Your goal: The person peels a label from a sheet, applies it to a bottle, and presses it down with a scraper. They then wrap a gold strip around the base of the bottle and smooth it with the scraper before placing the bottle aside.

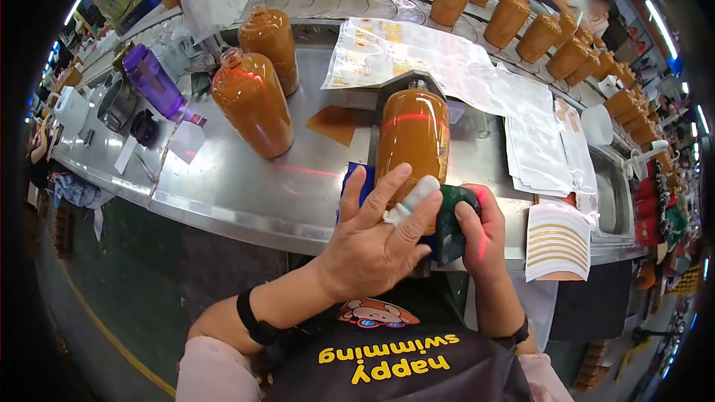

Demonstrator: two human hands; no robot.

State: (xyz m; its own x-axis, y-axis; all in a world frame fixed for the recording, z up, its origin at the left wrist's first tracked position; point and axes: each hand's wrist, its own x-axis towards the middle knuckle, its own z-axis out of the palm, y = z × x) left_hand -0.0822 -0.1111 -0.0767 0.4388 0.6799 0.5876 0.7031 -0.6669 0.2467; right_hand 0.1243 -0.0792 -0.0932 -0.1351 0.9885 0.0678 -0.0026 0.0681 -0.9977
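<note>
the metal bench [223, 186] carries printed sheets [424, 56] at 12 to 3 o'clock of the brown bottle [412, 134] being worked. said bottle lies in a dark notched rest [392, 89] near the bench's front edge; its neck points to 12 o'clock, its base to 6, long axis between the two. left hand [372, 249]: fingers spread, white cloth [418, 195] at the fingers, against the lower body. right hand [488, 234]: pinching a dark green pad [450, 231] beside the base. progress: judged under way, a marking present on the 3 o'clock side; remaining work cannot be determined. two glossy bottles [253, 108] stand at 10 o'clock, apart from the hands.
</note>
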